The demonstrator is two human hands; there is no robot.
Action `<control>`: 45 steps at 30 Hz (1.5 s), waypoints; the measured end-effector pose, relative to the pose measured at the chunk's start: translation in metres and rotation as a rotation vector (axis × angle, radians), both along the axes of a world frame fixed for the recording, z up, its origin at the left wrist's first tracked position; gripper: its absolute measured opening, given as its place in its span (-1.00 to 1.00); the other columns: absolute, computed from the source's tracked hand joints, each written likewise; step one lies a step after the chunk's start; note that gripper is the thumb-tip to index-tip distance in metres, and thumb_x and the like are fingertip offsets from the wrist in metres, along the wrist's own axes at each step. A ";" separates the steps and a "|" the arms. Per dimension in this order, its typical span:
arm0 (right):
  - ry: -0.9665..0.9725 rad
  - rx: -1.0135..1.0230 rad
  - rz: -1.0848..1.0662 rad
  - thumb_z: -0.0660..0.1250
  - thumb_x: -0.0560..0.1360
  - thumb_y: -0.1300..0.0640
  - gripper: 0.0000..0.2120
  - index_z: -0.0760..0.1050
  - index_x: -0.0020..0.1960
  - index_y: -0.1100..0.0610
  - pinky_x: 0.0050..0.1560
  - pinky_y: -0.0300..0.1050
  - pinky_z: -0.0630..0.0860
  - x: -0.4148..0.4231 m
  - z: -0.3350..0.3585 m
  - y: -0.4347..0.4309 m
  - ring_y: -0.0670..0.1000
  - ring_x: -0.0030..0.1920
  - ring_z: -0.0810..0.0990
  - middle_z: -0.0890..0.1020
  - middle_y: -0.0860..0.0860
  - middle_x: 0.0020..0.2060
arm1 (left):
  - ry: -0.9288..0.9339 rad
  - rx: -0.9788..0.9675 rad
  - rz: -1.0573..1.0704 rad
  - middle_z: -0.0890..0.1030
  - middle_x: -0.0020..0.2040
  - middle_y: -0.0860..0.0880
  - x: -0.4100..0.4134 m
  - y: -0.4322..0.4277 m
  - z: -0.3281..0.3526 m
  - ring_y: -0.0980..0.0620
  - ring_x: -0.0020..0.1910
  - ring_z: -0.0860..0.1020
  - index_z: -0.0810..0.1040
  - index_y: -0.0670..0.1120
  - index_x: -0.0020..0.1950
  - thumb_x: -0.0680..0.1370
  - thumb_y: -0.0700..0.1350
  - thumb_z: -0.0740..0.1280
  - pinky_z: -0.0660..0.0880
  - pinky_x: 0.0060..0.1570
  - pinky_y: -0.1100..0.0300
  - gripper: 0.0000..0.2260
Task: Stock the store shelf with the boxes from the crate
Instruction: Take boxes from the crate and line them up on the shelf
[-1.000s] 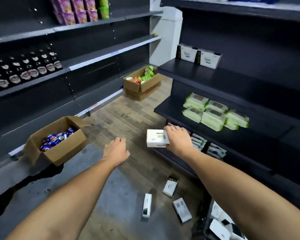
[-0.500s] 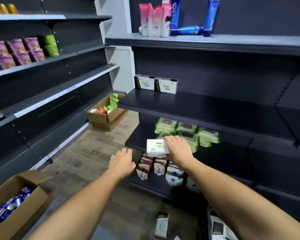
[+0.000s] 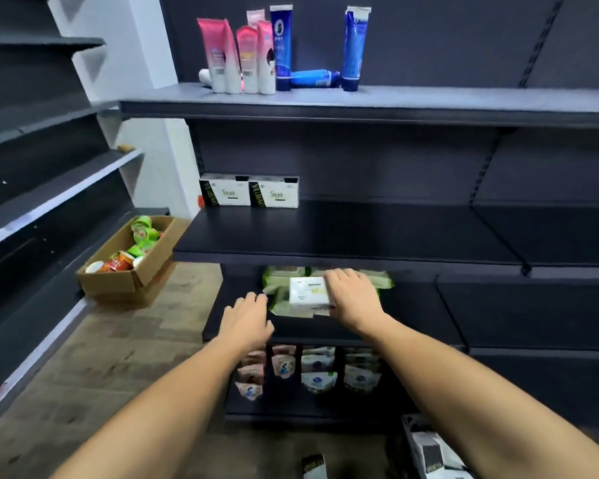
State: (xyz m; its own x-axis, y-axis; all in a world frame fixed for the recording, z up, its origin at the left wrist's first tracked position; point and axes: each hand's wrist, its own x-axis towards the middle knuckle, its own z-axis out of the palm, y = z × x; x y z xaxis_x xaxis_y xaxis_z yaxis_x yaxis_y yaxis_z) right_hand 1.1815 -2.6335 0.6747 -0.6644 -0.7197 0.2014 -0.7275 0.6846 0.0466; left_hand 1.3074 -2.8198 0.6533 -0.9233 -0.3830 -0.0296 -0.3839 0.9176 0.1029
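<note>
My right hand (image 3: 355, 297) grips a white box (image 3: 308, 293) by its right end, holding it in front of the shelf below the middle shelf (image 3: 343, 236). My left hand (image 3: 246, 318) hovers with relaxed fingers just left of the box, holding nothing. Two matching white boxes (image 3: 249, 191) with dark ends stand side by side at the back left of the middle shelf. At the bottom right a crate (image 3: 429, 451) with more such boxes shows partly behind my right forearm. Another box (image 3: 313, 466) lies on the floor at the bottom edge.
Green wipe packs (image 3: 281, 281) lie on the shelf behind the held box. Pouches (image 3: 317, 369) fill the lowest shelf. Pink and blue tubes (image 3: 277, 53) stand on the top shelf. A cardboard carton of cups (image 3: 132, 257) sits on the floor at left, beside another dark shelf unit (image 3: 49, 188).
The view has tilted up from the floor to the shelves. My right hand has kept hold of the white box and raised it, with my left hand following alongside.
</note>
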 end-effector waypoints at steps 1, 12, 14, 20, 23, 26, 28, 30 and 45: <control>0.010 0.002 -0.020 0.45 0.36 0.06 -0.52 0.39 0.22 0.09 0.14 -0.04 0.37 0.000 0.003 -0.005 0.12 0.13 0.51 0.56 0.03 0.13 | 0.008 -0.011 -0.031 0.42 0.30 -0.06 -0.005 -0.009 0.004 -0.11 0.26 0.42 0.34 -0.05 0.39 0.58 0.05 0.25 0.42 0.18 -0.03 -0.59; 0.118 -0.054 -0.152 0.45 0.39 0.06 -0.51 0.37 0.25 0.09 0.13 -0.05 0.36 -0.039 0.068 -0.039 0.11 0.12 0.49 0.55 0.02 0.12 | 0.096 -0.052 -0.124 0.44 0.27 -0.08 -0.070 -0.064 0.059 -0.13 0.23 0.44 0.36 -0.07 0.35 0.57 0.03 0.25 0.42 0.14 -0.03 -0.62; 0.131 -0.051 -0.160 0.45 0.39 0.05 -0.49 0.36 0.27 0.09 0.14 -0.05 0.35 -0.053 0.074 -0.041 0.11 0.13 0.49 0.55 0.02 0.13 | 0.106 -0.044 -0.127 0.44 0.28 -0.08 -0.085 -0.063 0.062 -0.13 0.24 0.44 0.35 -0.08 0.37 0.58 0.03 0.25 0.43 0.14 -0.03 -0.60; 0.121 -0.046 -0.150 0.42 0.41 0.07 -0.48 0.35 0.30 0.12 0.13 -0.01 0.35 -0.102 0.077 -0.043 0.14 0.18 0.47 0.54 0.06 0.16 | 0.092 -0.035 -0.079 0.42 0.33 -0.10 -0.127 -0.052 0.063 -0.14 0.30 0.42 0.32 -0.08 0.43 0.57 0.04 0.27 0.42 0.20 -0.04 -0.54; 0.097 -0.026 -0.138 0.42 0.43 0.05 -0.41 0.31 0.39 0.12 0.17 0.05 0.38 -0.126 0.075 -0.041 0.18 0.25 0.45 0.53 0.09 0.22 | 0.075 -0.042 -0.039 0.43 0.33 -0.12 -0.145 -0.044 0.066 -0.17 0.30 0.42 0.33 -0.08 0.42 0.57 0.04 0.26 0.40 0.21 -0.05 -0.55; 0.073 -0.042 -0.096 0.43 0.44 0.02 -0.33 0.25 0.47 0.10 0.27 0.05 0.35 -0.149 0.073 -0.041 0.18 0.34 0.40 0.48 0.09 0.33 | 0.064 -0.019 0.013 0.44 0.34 -0.15 -0.163 -0.037 0.069 -0.20 0.31 0.42 0.32 -0.07 0.43 0.58 0.04 0.26 0.39 0.21 -0.05 -0.55; 0.063 -0.038 -0.063 0.43 0.45 0.00 -0.29 0.21 0.50 0.09 0.30 0.05 0.31 -0.159 0.070 -0.042 0.17 0.37 0.36 0.44 0.08 0.37 | 0.065 -0.008 0.035 0.44 0.33 -0.15 -0.170 -0.033 0.069 -0.21 0.30 0.43 0.31 -0.06 0.44 0.57 0.05 0.26 0.39 0.21 -0.05 -0.54; 0.061 -0.032 -0.042 0.41 0.46 -0.03 -0.28 0.19 0.51 0.10 0.32 0.06 0.28 -0.167 0.067 -0.043 0.17 0.38 0.34 0.42 0.09 0.38 | 0.064 0.006 0.043 0.45 0.33 -0.16 -0.177 -0.029 0.068 -0.22 0.29 0.44 0.29 -0.06 0.44 0.57 0.06 0.27 0.39 0.22 -0.06 -0.52; 0.141 -0.088 -0.061 0.50 0.33 0.07 -0.33 0.38 0.38 0.15 0.22 0.10 0.39 -0.161 0.060 -0.058 0.22 0.27 0.46 0.53 0.11 0.26 | 0.176 0.163 -0.198 0.28 0.46 -0.05 -0.209 -0.038 0.088 -0.13 0.37 0.41 0.15 0.01 0.52 0.45 0.02 0.46 0.47 0.19 0.01 -0.26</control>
State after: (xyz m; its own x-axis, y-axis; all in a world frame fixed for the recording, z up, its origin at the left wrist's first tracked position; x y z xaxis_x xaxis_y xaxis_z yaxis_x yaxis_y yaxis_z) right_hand 1.0204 -2.6918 0.7343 -0.6669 -0.6546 0.3561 -0.6753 0.7329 0.0826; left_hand 1.0979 -2.8579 0.7415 -0.9758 -0.1985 0.0915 -0.1625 0.9387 0.3041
